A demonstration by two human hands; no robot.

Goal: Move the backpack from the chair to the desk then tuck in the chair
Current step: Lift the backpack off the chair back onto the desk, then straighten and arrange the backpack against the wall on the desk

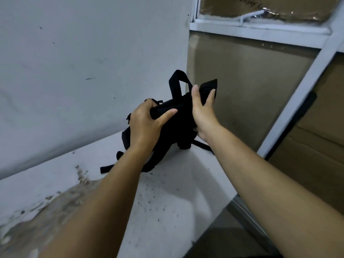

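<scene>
A black backpack (178,125) stands on the far corner of the white desk (167,202), against the wall. Its bottom touches the desk top and loose straps trail onto the surface at left and right. My left hand (147,121) grips the backpack's top left edge. Gripping the upper right side is my right hand (202,110), fingers wrapped around a padded shoulder strap. A carry loop sticks up between the two hands. The chair is out of view.
A stained grey-white wall (74,62) runs behind the desk. To the right stands a white metal frame (297,101) with brown cardboard panels (242,94). The desk's front part is worn and speckled. Dark floor (223,239) shows past the desk's right edge.
</scene>
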